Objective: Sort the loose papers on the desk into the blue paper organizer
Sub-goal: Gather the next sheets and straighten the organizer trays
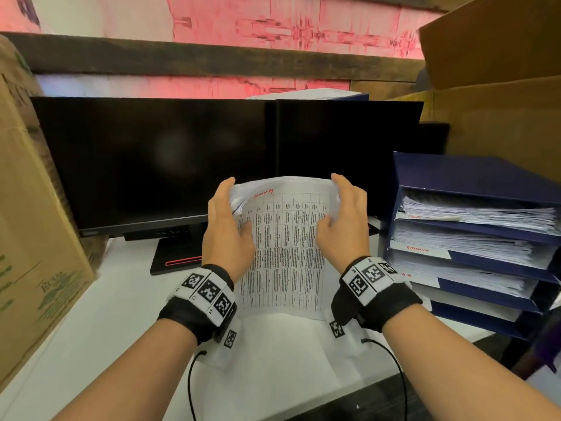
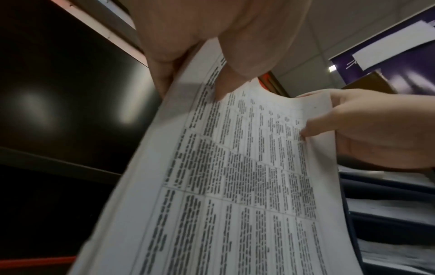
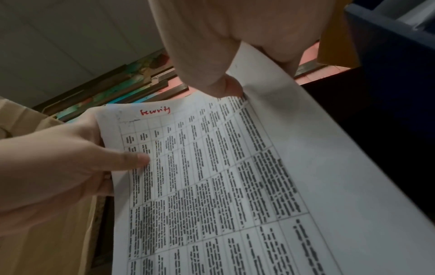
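I hold the papers (image 1: 285, 238) in both grips, left hand (image 1: 226, 226) and right hand (image 1: 346, 220), reading the red heading. Next I judge they need the matching tray of the blue organizer (image 1: 473, 174).

The sheets (image 1: 285, 247) are thin white paper, matt and printed, curling softly at the top. The blue organizer (image 1: 473, 177) looks like smooth stiff board or plastic with a slight sheen. Both monitors (image 1: 158, 159) have glossy black screens. The boxes (image 1: 39, 238) are rough brown cardboard; the wrist bands (image 1: 209, 296) are black cloth.
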Motion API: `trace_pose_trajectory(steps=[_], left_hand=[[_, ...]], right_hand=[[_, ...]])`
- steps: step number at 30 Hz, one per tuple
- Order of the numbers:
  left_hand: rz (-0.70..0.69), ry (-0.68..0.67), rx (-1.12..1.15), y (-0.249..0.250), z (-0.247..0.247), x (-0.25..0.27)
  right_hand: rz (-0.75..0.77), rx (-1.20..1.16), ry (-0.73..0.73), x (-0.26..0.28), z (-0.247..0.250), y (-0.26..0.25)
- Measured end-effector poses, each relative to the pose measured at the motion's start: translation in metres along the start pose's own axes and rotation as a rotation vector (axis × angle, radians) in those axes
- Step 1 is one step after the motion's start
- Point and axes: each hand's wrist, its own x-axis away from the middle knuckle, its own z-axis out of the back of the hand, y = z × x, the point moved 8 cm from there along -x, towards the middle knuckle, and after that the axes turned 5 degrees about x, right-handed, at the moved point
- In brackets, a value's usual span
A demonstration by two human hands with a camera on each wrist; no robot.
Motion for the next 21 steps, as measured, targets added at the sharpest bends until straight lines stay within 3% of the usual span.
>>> trace_pose_trajectory(steps=[6,10,13,18,21], left_hand=[[0.124,-0.054,0.092,-0.015,0.000,0.002],[0.238,-0.047,0.256,-0.030,-0.005,0.004],[0.281,-0.040,0.250,-0.029,-0.007,0.005],[0.253,0.065,0.309,-0.017,0.001,-0.002],[0.346,0.011,0.262,-0.036,-0.009,0.013]], right_hand=[[-0.021,-0.217,0.041,0.003,0.004,0.010],[-0.206,-0.467,-0.048,0.012,-0.014,0.039],[-0.258,-0.384,-0.098,0.018,-0.023,0.042],[-0.208,-0.408,-0.011,0.009,-0.011,0.030],[-0.289,-0.386,-0.131,0.019,-0.024,0.047]])
